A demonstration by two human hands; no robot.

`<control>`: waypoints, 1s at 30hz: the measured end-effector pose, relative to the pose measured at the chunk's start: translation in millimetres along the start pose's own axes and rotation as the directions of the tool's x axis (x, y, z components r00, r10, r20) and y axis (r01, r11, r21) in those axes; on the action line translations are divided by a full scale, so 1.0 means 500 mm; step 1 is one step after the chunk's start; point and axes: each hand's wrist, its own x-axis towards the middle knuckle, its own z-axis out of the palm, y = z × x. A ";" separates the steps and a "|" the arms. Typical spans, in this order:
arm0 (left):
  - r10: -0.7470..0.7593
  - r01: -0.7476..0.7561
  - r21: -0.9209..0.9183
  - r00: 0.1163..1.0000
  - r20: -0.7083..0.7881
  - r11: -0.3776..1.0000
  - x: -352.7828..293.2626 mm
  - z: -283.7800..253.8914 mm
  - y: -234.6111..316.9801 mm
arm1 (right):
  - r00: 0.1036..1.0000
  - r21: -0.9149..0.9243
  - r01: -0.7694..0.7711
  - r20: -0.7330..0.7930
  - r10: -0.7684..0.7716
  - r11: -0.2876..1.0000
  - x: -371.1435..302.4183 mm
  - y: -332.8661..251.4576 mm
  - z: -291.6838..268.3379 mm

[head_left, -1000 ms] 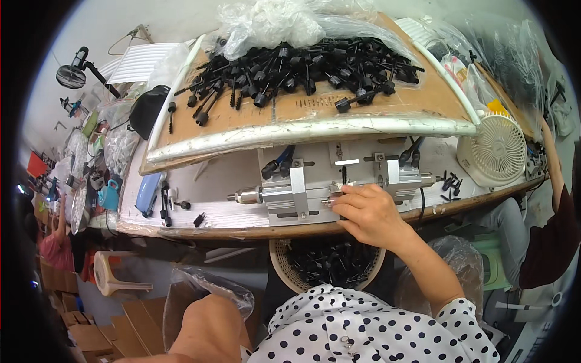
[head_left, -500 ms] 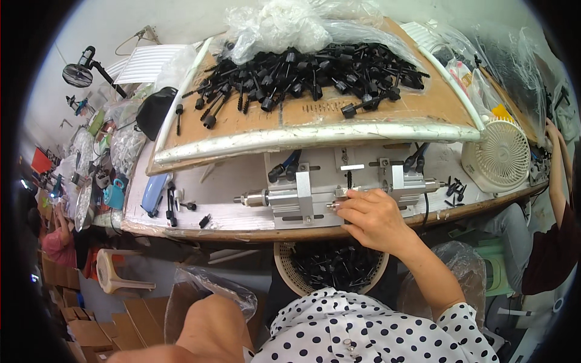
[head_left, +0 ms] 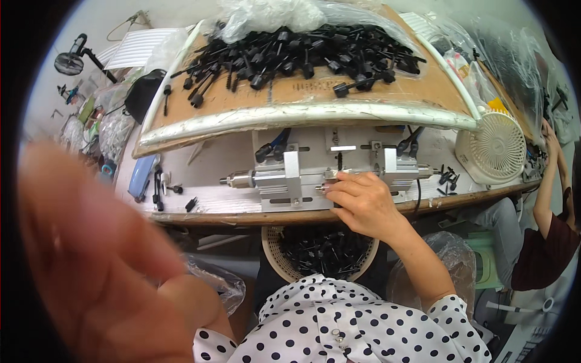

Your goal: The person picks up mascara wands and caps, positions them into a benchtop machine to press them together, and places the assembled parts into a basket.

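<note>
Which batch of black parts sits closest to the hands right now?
The black parts in the woven basket under the bench edge, just below the right hand; the larger pile lies farther off on the raised cardboard tray.

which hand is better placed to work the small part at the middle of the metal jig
Right, most likely. The right hand already rests on the silver metal jig, fingertips at its centre. The left hand is raised close to the camera, blurred, away from the bench.

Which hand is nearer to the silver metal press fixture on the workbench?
Right. The right hand rests on the silver metal press fixture, fingers at its middle. The left hand is raised, blurred, close to the camera, away from it.
</note>
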 end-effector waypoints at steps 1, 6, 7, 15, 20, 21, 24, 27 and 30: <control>-0.025 0.024 0.023 0.999 0.027 0.999 0.011 -0.008 -0.010 | 1.000 0.009 0.015 0.007 -0.016 1.000 -0.001 -0.001 0.000; -0.123 0.104 0.122 0.980 0.154 0.987 0.065 -0.053 -0.064 | 0.998 0.069 0.003 -0.058 0.001 0.998 -0.003 0.002 -0.004; -0.142 0.118 0.138 0.974 0.176 0.983 0.072 -0.058 -0.070 | 1.000 0.036 0.021 -0.001 -0.021 0.999 -0.003 0.001 -0.007; -0.193 0.163 0.146 0.954 0.230 0.976 0.094 -0.066 -0.086 | 1.000 0.031 0.030 0.001 -0.030 0.999 0.014 -0.004 -0.016; -0.197 0.175 0.136 0.967 0.161 0.975 0.097 -0.078 -0.079 | 1.000 0.035 0.022 0.006 -0.023 0.999 0.000 -0.001 -0.011; -0.179 0.162 0.125 0.975 0.135 0.979 0.098 -0.080 -0.072 | 1.000 0.031 0.016 0.010 -0.016 0.999 -0.003 -0.002 -0.010; -0.110 0.106 0.071 0.993 0.044 0.992 0.085 -0.067 -0.040 | 1.000 0.046 0.021 -0.015 -0.021 0.999 -0.004 -0.003 -0.009; -0.006 0.005 -0.011 0.998 -0.058 1.000 0.057 -0.051 0.002 | 0.999 -0.024 0.035 0.006 -0.034 0.999 0.001 -0.003 -0.011; 0.072 -0.084 -0.101 0.991 -0.117 0.991 0.030 -0.042 0.012 | 0.997 -0.036 0.077 0.028 -0.076 0.996 0.005 -0.002 -0.012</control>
